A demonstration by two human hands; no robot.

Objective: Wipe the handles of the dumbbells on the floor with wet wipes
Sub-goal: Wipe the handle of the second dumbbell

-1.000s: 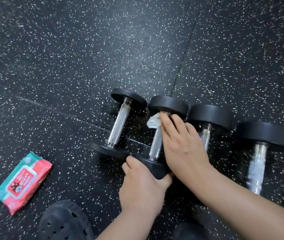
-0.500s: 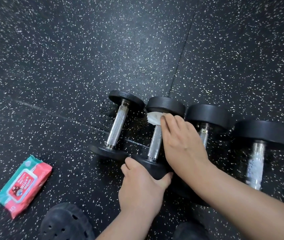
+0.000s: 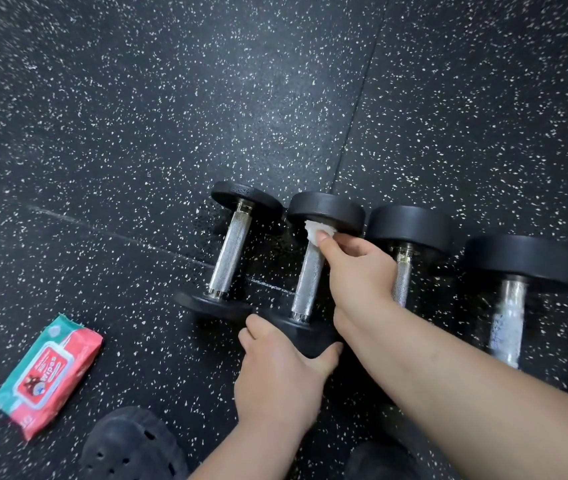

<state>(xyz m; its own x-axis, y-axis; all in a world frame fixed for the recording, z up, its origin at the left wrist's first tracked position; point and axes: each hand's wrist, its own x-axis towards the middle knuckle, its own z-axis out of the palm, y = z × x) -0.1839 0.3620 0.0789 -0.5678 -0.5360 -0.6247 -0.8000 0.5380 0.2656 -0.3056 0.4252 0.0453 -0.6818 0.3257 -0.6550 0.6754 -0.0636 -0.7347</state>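
Several black dumbbells with knurled chrome handles lie side by side on the floor. My left hand [image 3: 279, 379] grips the near head of the second dumbbell [image 3: 308, 282]. My right hand [image 3: 358, 268] pinches a crumpled white wet wipe [image 3: 315, 233] against the far end of that handle, just under the far head. The first dumbbell [image 3: 230, 254] lies to the left, untouched. A third dumbbell [image 3: 402, 275] is partly hidden behind my right hand. The fourth dumbbell [image 3: 507, 317] lies at the far right.
A red and teal pack of wet wipes [image 3: 48, 374] lies on the floor at the lower left. A dark perforated clog [image 3: 130, 448] shows at the bottom edge. The speckled black rubber floor [image 3: 206, 98] stretches away beyond the dumbbells.
My right hand has slid the wipe up the second handle to its far end and now pinches it with fingertips. My left hand stays on the near head.
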